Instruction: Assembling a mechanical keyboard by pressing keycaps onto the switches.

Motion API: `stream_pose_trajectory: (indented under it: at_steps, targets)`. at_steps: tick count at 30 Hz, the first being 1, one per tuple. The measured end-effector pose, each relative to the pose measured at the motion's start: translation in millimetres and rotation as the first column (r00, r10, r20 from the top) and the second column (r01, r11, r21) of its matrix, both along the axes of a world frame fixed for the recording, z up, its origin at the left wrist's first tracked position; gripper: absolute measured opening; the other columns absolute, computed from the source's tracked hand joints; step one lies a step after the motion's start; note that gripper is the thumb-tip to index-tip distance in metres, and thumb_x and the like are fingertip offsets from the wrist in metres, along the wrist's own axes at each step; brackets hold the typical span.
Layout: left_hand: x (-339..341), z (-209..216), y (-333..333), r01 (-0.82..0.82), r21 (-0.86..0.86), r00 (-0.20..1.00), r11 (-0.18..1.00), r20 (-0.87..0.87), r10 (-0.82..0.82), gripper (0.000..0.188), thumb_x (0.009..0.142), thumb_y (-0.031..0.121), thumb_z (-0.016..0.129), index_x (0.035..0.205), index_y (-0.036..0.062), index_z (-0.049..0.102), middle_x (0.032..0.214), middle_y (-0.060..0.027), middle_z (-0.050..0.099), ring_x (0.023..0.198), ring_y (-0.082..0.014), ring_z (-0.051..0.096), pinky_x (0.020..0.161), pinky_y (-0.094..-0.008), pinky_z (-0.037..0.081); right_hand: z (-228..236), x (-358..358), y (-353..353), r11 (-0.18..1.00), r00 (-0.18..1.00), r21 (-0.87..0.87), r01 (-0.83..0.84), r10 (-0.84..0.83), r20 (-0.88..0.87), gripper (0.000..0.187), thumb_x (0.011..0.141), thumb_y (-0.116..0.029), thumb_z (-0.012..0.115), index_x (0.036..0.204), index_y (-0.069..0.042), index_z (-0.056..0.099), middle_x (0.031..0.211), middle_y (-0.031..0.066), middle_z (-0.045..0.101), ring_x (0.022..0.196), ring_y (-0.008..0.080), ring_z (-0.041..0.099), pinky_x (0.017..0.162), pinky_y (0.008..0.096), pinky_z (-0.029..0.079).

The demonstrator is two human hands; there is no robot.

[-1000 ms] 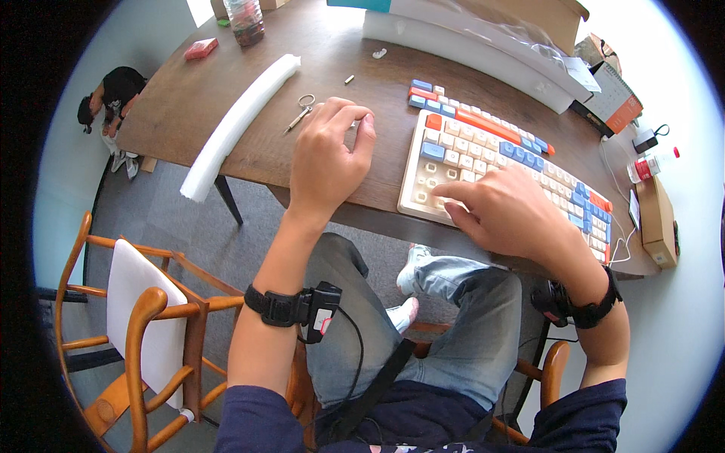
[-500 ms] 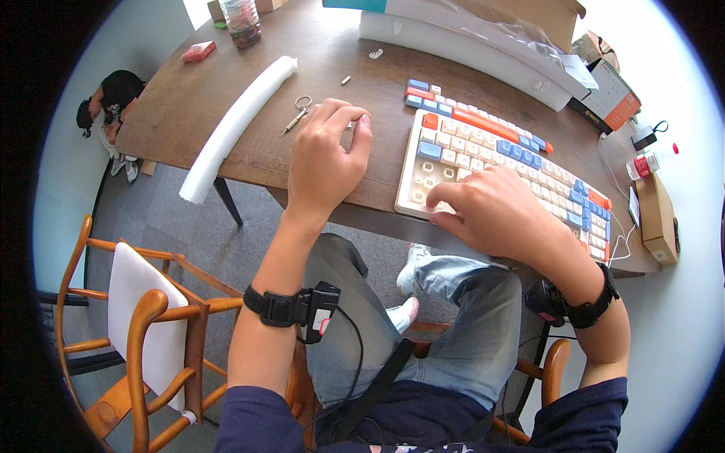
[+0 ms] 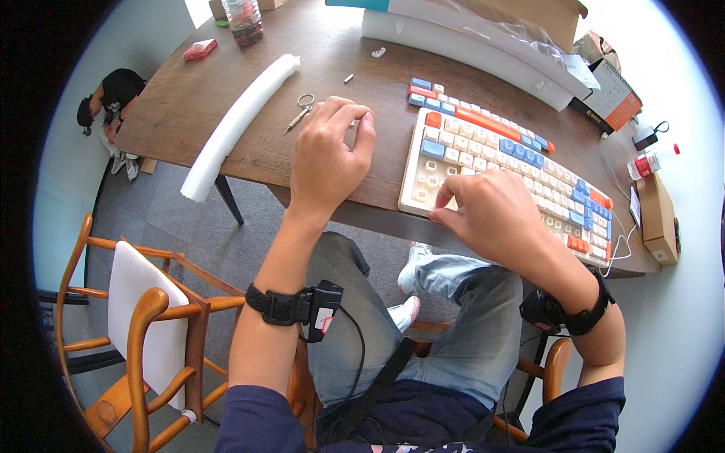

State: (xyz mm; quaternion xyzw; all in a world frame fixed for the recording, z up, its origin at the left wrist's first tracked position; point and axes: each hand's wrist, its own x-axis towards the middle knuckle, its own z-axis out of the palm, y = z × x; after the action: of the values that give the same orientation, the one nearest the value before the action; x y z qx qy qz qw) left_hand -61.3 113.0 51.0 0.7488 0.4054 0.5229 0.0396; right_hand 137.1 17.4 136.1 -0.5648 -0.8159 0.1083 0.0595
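Note:
A mostly cream keyboard [image 3: 477,143] with blue and orange keycaps lies at the table's front right. Its near left corner has several bare key positions. My right hand [image 3: 492,213] is over that corner, thumb and index fingertips brought together in a pinch at the keyboard's front edge. Whatever is between them is too small or hidden to name. Left of the keyboard, my left hand [image 3: 331,157] is raised at the table edge, fingers curled and thumb close to the index finger. What it holds, if anything, is hidden. Behind the keyboard runs a row of loose keycaps [image 3: 483,121].
A white foam strip [image 3: 240,124] overhangs the table's front edge. Near it lies a slim metal tool with a ring [image 3: 299,117]. White foam packaging [image 3: 453,53], a desk calendar [image 3: 615,94] and a bottle [image 3: 245,24] stand farther back. A chair [image 3: 151,317] is at left.
My right hand has turned and shifted slightly, its thumb and index fingertips now closer together. More orange keycaps show beside its wrist. The left hand stays nearly where it was.

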Motion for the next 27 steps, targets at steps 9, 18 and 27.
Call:
stream_pose_trajectory:
  at_steps: [9,18,27]
  targets:
    - [0.6,0.1,-0.3,0.003,-0.005,1.0,1.0,-0.009,-0.003,0.009,0.091,0.008,0.063,0.092,0.0008,0.069,0.093,-0.0124,0.068,0.088,-0.0294,0.066,0.081,-0.0385,0.051,28.1,56.8,15.8,0.988,0.629,-0.153,-0.035,-0.097,-0.771,0.021,0.101,-0.02,0.061,0.104,0.0,0.069,0.085,0.0025,0.067,0.079,0.0096,0.06,0.071,0.0229,0.049]
    - [-1.9,1.6,-2.4,-0.01,-0.015,1.0,1.0,-0.028,0.01,0.009,0.091,0.007,0.063,0.092,0.0006,0.069,0.094,-0.0125,0.068,0.088,-0.0294,0.066,0.081,-0.0385,0.051,-7.9,24.7,1.4,0.957,0.949,0.269,-0.104,0.177,-0.261,0.009,0.091,-0.007,0.063,0.094,0.001,0.066,0.093,0.0187,0.067,0.088,0.034,0.066,0.079,0.0413,0.053]
    - [0.4,2.4,-1.8,-0.02,-0.013,1.0,1.0,-0.019,0.02,0.008,0.091,0.007,0.064,0.092,0.0014,0.069,0.093,-0.0126,0.068,0.089,-0.0304,0.066,0.08,-0.0387,0.051,-19.7,16.3,14.0,0.925,0.952,0.293,-0.241,0.284,-0.115,0.008,0.085,-0.004,0.071,0.091,0.001,0.07,0.091,0.0128,0.069,0.085,0.0302,0.066,0.075,0.0396,0.053]
